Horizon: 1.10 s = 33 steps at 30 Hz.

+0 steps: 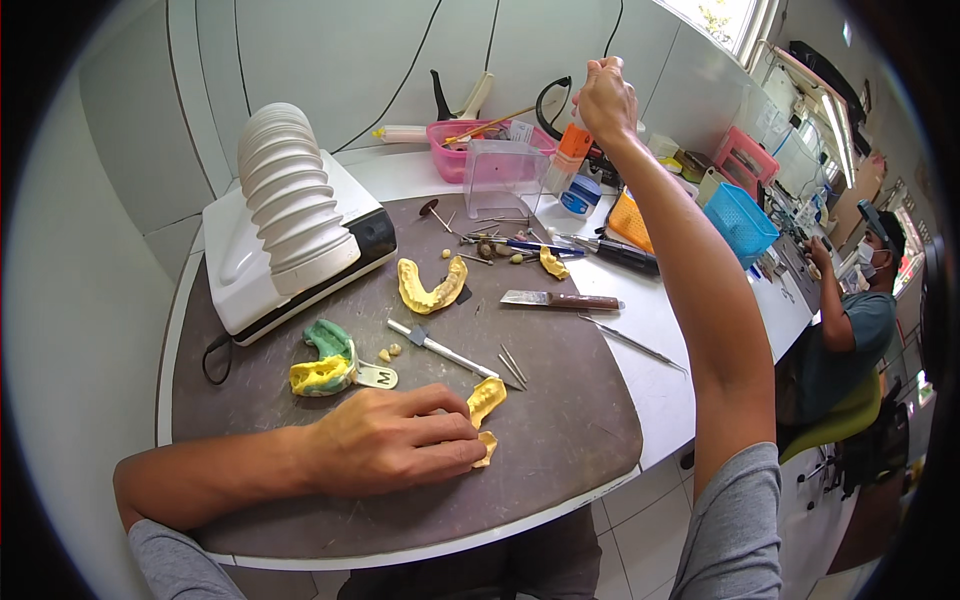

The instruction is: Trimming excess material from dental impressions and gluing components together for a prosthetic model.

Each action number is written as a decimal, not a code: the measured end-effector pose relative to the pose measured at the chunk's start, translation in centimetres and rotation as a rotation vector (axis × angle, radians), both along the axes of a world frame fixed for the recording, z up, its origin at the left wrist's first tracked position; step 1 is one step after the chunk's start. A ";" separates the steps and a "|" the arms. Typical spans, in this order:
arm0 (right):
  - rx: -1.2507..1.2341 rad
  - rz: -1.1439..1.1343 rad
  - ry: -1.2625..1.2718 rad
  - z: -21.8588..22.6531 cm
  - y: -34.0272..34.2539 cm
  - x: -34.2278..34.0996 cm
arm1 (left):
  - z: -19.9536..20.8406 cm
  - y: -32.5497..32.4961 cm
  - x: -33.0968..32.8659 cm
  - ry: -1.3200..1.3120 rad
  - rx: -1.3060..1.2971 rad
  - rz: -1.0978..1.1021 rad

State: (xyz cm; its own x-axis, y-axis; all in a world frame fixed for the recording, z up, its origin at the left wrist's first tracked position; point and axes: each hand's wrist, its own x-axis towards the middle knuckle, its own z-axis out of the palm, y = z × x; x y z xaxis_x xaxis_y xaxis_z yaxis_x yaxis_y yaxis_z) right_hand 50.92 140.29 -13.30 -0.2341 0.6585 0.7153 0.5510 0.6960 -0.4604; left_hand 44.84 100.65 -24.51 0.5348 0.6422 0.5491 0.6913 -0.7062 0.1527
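My left hand rests low over the near part of the brown work mat, fingers bent and close together on a yellow dental mould piece. Another yellow mould piece shows just beyond the fingertips; whether the two join is hidden. My right hand is raised at the far side, closed, above an orange-and-clear bottle; what its fingers grip is hidden. Beyond my left hand lie a green-and-yellow impression tray, two small tooth-like pieces, a white-handled tool and a yellow horseshoe-shaped dental model.
A white machine with a ribbed hose stands at the left. A wooden-handled knife, thin metal tools and a probe lie nearby. Behind are a pink basket, clear box and blue basket. A masked person sits far right.
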 end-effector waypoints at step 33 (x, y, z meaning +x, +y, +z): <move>-0.765 0.791 -0.115 -9.9 -24.2 15.9 | -0.6 0.0 0.4 -0.077 -0.006 0.004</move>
State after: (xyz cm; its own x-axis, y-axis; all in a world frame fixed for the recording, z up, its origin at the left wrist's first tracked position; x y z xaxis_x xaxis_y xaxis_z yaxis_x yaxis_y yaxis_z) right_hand 66.84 116.08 -23.24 -0.8231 0.5528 0.1300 0.1435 0.4240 -0.8942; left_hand 45.27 100.67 -25.08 0.4888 0.6478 0.5843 0.6802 -0.7024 0.2097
